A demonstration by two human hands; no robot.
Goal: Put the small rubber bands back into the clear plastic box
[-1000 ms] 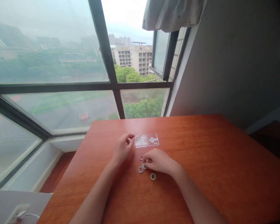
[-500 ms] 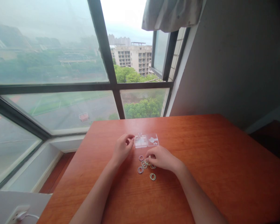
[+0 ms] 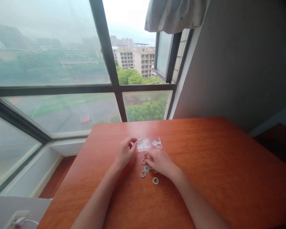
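A small clear plastic box (image 3: 149, 143) lies open on the wooden table (image 3: 205, 159). My left hand (image 3: 124, 153) rests to its left, fingers curled in a pinch at the box's left edge. My right hand (image 3: 159, 162) sits just in front of the box, its fingers bent down and closed; what the fingertips hold is hidden. Several small pastel rings lie on the table by the right hand: one bluish ring (image 3: 143, 174) to its left, a greenish ring (image 3: 155, 180) nearest me, and more rings (image 3: 146, 168) partly under the fingers.
A large window (image 3: 62, 63) stands beyond the table's far edge, with a grey wall (image 3: 240, 63) at the right. A white power socket with a cable (image 3: 17, 218) sits low at the left. The table's left edge runs diagonally down towards me.
My right hand has moved up and left from the rings towards the box. My left hand has stayed by the box's edge.
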